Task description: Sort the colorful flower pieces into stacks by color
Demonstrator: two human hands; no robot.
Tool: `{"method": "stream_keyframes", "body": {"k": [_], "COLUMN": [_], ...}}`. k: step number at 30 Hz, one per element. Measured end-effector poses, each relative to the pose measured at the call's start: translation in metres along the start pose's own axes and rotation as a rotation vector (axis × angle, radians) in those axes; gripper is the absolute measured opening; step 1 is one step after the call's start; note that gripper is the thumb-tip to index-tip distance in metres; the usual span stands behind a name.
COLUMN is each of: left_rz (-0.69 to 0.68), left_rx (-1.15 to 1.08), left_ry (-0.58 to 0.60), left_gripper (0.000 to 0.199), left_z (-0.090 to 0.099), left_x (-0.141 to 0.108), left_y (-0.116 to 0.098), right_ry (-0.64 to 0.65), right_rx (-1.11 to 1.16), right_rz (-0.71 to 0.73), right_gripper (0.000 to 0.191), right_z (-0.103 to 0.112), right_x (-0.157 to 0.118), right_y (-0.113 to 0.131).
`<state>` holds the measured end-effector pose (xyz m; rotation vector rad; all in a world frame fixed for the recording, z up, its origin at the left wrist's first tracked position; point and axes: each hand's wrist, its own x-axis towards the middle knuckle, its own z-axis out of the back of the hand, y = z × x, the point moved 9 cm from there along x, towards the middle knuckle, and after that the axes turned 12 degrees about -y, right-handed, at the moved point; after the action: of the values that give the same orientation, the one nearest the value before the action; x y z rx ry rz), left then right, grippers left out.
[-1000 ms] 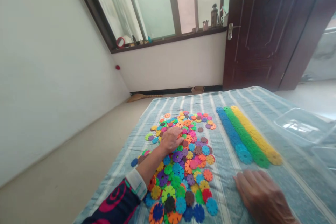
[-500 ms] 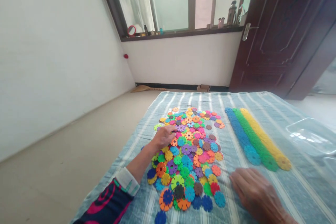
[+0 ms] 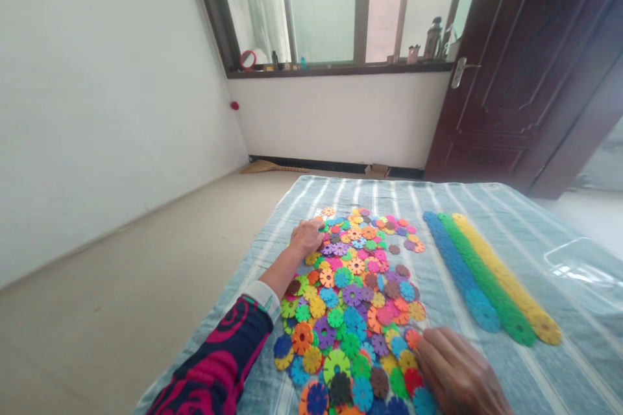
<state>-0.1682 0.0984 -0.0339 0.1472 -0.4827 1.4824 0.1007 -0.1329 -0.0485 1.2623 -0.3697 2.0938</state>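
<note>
A broad heap of notched, flower-like plastic discs (image 3: 353,295) in many colours lies on the striped cloth (image 3: 403,198). My left hand (image 3: 307,237) rests at the heap's upper left edge, its fingertips on the discs; whether it grips one is hidden. At the lower right edge, my right hand (image 3: 460,369) touches the discs with its fingers close together, near an orange disc (image 3: 412,338). Three rows of overlapping discs lie to the right: blue (image 3: 452,259), green (image 3: 487,282) and yellow (image 3: 506,279).
A clear plastic container (image 3: 586,269) stands at the right of the cloth. Beyond the far edge are a broom (image 3: 267,167) on the floor, a windowsill (image 3: 341,70) with small items, and a dark red door (image 3: 511,65).
My left hand has moved up along the heap's left side. My right hand has shifted left, onto the heap's right edge. The camera view has shifted slightly.
</note>
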Motion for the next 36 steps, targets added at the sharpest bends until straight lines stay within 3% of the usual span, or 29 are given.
{"method": "stream_keyframes", "body": {"k": [9, 21, 28, 33, 36], "left_rz": [0.054, 0.129, 0.128, 0.222, 0.264], "left_rx": [0.127, 0.159, 0.03, -0.135, -0.276], "left_ry": [0.015, 0.038, -0.029, -0.099, -0.095], "left_gripper": [0.024, 0.024, 0.021, 0.028, 0.031], "left_z": [0.011, -0.003, 0.004, 0.022, 0.028], "left_x": [0.0, 0.016, 0.022, 0.023, 0.019], "left_y": [0.024, 0.003, 0.002, 0.015, 0.008], "right_ry": [-0.02, 0.014, 0.021, 0.035, 0.02], "right_rx": [0.038, 0.044, 0.044, 0.053, 0.04], "right_rz": [-0.025, -0.055, -0.059, -0.063, -0.075], "right_gripper": [0.024, 0.025, 0.026, 0.028, 0.027], "right_z": [-0.003, -0.008, -0.003, 0.002, 0.006], "right_x": [-0.004, -0.008, -0.001, 0.007, 0.011], "right_y": [-0.009, -0.014, -0.013, -0.011, -0.01]}}
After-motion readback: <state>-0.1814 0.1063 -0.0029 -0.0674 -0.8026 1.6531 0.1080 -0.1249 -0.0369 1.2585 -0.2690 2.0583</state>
